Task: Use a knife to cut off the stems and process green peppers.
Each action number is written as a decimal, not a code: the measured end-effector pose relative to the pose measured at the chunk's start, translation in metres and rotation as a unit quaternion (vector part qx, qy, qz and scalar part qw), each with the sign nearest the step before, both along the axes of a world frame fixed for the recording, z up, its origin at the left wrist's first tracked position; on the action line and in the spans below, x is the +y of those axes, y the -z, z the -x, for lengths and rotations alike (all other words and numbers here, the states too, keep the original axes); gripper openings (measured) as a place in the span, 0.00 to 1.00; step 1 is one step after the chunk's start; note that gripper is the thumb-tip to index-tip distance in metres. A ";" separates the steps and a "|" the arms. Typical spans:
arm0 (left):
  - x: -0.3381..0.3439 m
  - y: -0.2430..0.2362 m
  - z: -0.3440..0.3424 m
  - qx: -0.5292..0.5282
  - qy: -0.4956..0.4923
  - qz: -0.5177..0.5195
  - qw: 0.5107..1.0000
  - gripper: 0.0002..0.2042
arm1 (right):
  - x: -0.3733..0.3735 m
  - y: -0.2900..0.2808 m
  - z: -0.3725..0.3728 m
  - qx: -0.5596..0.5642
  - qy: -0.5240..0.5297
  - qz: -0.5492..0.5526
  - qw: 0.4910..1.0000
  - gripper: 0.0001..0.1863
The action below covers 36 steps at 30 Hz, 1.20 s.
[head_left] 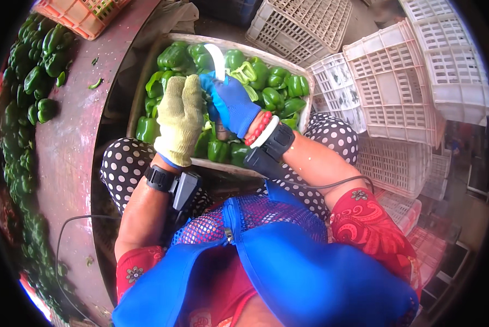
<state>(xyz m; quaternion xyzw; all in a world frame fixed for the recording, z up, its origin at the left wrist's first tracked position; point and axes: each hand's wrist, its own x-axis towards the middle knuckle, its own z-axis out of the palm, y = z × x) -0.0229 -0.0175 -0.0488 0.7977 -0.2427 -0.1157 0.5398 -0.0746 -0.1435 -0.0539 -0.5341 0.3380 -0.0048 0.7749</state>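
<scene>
Right fingers [209, 86] clamp a knife [218, 61]; left fingers [192, 92]: hold hidden. Crate [231, 168] has cut pepper [245, 73]; seemingly uncut bell peppers [36, 82] wait at left.

The left glove [180, 117] was pale yellow, the right glove [234, 104] blue; peppers [218, 151] along the crate's near edge [228, 167] were green, the trousers [123, 163] black with white dots.

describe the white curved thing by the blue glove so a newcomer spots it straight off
Start at the crate of green peppers in the upper middle. Over it, find the blue-gloved right hand; the white curved strip, perhaps a blade, juts out beyond it. Its pale colour and slim, bent shape set it apart from the rounded peppers around it.
</scene>
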 end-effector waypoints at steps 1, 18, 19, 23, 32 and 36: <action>0.000 -0.010 0.000 0.028 0.013 -0.053 0.998 0.14 | 0.002 -0.008 0.002 -0.006 0.009 -0.048 0.999 0.14; 0.002 0.020 -0.021 0.134 -0.034 0.164 0.977 0.16 | 0.006 0.009 -0.002 -0.081 -0.067 -0.066 0.992 0.26; 0.007 0.026 -0.019 0.018 -0.006 0.099 0.995 0.16 | 0.003 0.023 -0.004 -0.116 -0.052 -0.026 0.992 0.25; 0.012 0.015 -0.028 0.328 0.024 0.241 0.913 0.16 | -0.020 0.008 -0.002 -0.115 -0.134 0.049 0.983 0.21; 0.002 -0.024 -0.029 0.293 0.068 -0.030 0.953 0.20 | -0.037 -0.024 0.010 -0.036 -0.234 0.113 0.965 0.13; 0.003 -0.016 -0.031 0.518 0.005 0.060 0.853 0.17 | -0.025 -0.012 0.013 -0.103 -0.175 0.089 0.975 0.13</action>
